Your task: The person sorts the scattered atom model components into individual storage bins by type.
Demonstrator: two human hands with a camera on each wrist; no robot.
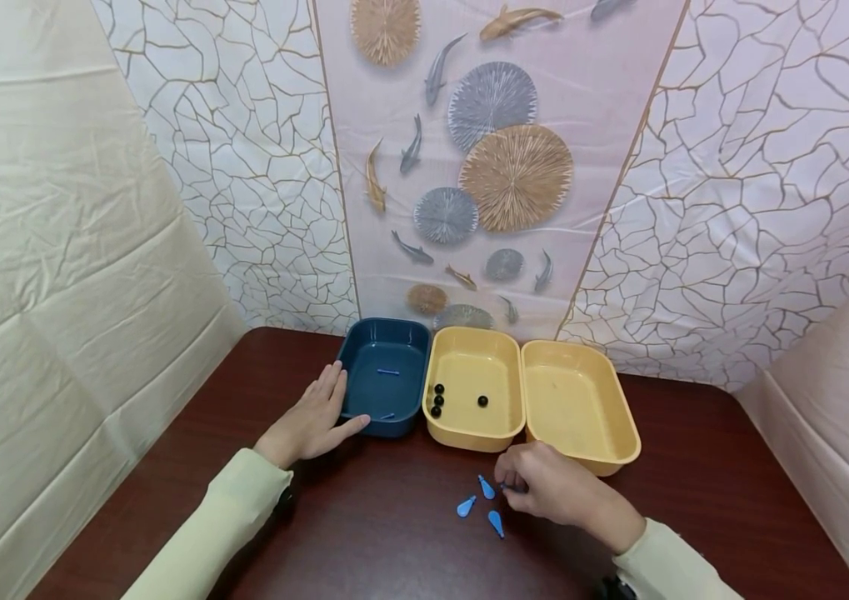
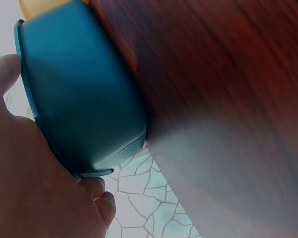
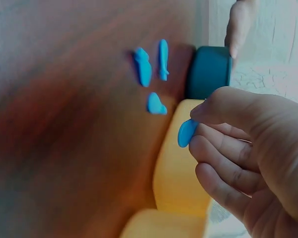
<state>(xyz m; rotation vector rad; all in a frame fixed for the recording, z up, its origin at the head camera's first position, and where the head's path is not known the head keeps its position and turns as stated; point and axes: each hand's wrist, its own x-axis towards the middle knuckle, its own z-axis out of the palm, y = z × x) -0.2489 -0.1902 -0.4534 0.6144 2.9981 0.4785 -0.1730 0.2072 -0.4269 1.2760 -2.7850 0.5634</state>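
Note:
My left hand (image 1: 313, 420) rests on the left side and near corner of a dark blue tray (image 1: 387, 392), its fingers straight along the rim and the thumb over the front edge. Two thin blue sticks (image 1: 388, 372) lie inside that tray. In the right wrist view, my right hand (image 3: 238, 144) pinches a small blue teardrop-shaped piece (image 3: 187, 133) between thumb and fingers. In the head view this hand is low over the table, in front of the yellow trays. Beside it on the table lie three similar blue teardrop-shaped pieces (image 1: 496, 523), each with a narrow neck.
A middle yellow tray (image 1: 480, 354) holds several black balls (image 1: 482, 402). Another yellow tray (image 1: 570, 400) stands at its right, and all three trays form a row. They stand on a dark reddish-brown table (image 1: 394, 533), with patterned cloth (image 1: 446, 292) hanging behind.

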